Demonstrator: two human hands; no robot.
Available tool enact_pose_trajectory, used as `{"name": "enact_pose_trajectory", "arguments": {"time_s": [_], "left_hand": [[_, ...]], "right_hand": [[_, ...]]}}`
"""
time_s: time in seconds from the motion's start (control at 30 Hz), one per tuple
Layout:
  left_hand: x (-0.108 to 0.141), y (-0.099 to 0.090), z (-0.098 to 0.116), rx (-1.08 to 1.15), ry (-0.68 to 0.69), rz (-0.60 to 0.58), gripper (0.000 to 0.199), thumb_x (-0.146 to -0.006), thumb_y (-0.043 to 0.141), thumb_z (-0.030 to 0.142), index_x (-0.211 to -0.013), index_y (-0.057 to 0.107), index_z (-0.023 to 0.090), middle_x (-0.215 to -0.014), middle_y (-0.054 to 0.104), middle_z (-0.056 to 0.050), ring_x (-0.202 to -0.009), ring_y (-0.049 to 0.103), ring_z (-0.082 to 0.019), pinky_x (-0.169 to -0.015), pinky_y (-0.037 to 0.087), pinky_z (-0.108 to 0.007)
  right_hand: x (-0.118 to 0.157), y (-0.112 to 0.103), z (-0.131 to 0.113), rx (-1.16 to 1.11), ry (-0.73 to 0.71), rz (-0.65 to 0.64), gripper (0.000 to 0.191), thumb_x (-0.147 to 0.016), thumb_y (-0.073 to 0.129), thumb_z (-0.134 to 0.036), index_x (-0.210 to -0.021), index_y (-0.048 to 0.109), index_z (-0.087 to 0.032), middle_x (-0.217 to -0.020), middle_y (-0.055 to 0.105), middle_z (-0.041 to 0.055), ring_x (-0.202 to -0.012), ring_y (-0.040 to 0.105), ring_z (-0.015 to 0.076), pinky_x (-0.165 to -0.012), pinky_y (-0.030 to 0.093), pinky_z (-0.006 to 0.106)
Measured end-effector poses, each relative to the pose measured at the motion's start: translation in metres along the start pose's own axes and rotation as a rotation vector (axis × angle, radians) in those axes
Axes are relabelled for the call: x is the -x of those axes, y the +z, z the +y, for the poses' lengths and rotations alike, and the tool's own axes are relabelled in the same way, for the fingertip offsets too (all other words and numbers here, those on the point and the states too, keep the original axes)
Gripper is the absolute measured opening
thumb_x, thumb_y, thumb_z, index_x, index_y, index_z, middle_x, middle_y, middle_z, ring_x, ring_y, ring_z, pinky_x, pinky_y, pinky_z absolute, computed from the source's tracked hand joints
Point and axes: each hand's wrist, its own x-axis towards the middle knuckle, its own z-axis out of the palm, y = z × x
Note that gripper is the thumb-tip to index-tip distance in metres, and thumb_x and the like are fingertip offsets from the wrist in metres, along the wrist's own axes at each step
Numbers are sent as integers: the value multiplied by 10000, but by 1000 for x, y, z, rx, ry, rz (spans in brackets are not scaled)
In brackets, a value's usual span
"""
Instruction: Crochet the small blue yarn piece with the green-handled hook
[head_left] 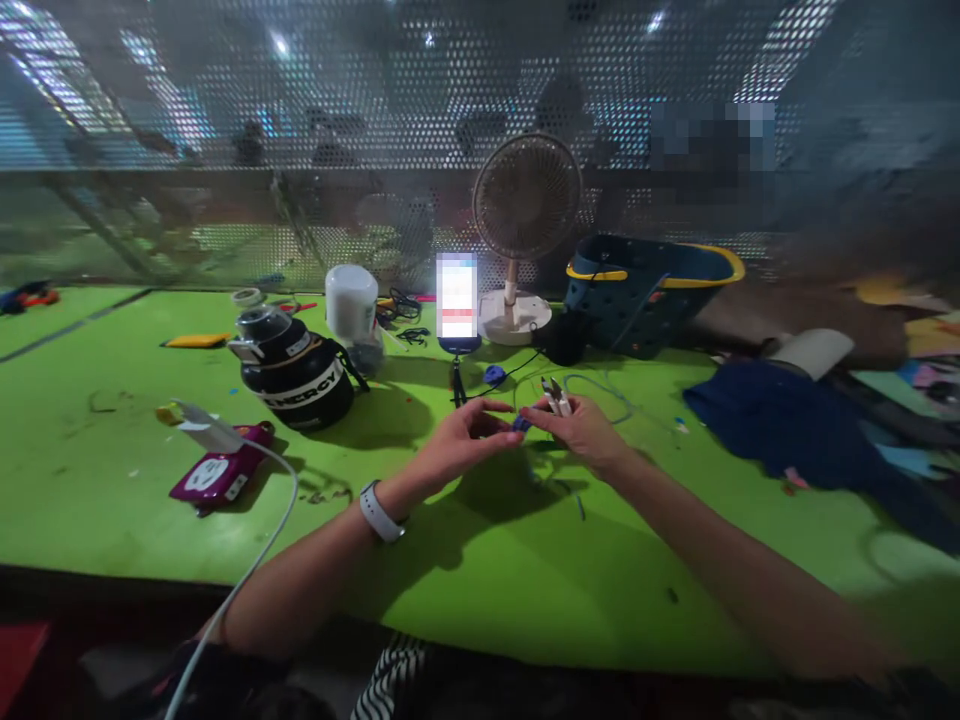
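My left hand (471, 436) pinches one side of a small blue-purple piece (521, 424) over the green table (450, 590). At the piece's other side are the fingertips of my right hand (581, 428). That hand also grips a white-handled tool with a dark, forked tip (556, 396), pointing up and away. Just beyond the hands lies a round blue piece (494, 376) on the table. Thin, pale green strands (626, 400) curl behind and below my right hand.
At the left are a black bottle (306, 375), a purple packet (217, 475) and a white cable (266, 540). A lit phone (457, 300), a fan (527, 200) and a dark basket (622, 310) stand at the back. Dark blue cloth (787, 425) lies right.
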Motion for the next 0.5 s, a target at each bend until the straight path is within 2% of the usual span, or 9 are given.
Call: {"name": "enact_pose_trajectory", "arguments": {"time_s": [0.1,0.2,0.33,0.43,0.5], "left_hand": [[-4,-1,-9,45,-16,-41,419,-670,827,302,-1002,628,141,-727,686,-9,-667,609,-121,-688,445,-274],[-3,-3,-8,65,-12,-52,379,-689,814,311,-983,638,148,-761,698,-10,-697,625,-117,-711,454,-266],[1,-3,2,166,-64,-69,360,-676,830,323,-957,679,156,-857,719,-24,-746,648,-119,-716,464,-255],[0,-2,3,230,-78,-73,343,-600,870,357,-789,693,132,-717,696,-4,-641,618,-101,-687,463,-254],[-2,-2,-1,237,-86,-96,368,-559,885,380,-746,696,127,-678,689,-3,-620,613,-101,-693,467,-261]], "right_hand": [[-4,8,-1,-13,35,-12,373,-577,833,-508,-644,678,-176,-410,387,-106,-384,261,51,-390,166,224],[-4,13,-6,-35,50,7,374,-599,814,-516,-661,677,-174,-402,408,-106,-361,255,45,-372,157,220],[-2,16,-12,-43,45,42,334,-538,870,-420,-643,686,-162,-433,495,-86,-378,286,35,-377,158,206],[3,21,-13,-69,50,97,342,-535,870,-419,-634,668,-161,-439,526,-76,-368,286,32,-368,154,203],[6,26,-12,-99,51,153,384,-538,858,-463,-641,648,-159,-461,554,-63,-357,282,29,-358,159,206]]}}
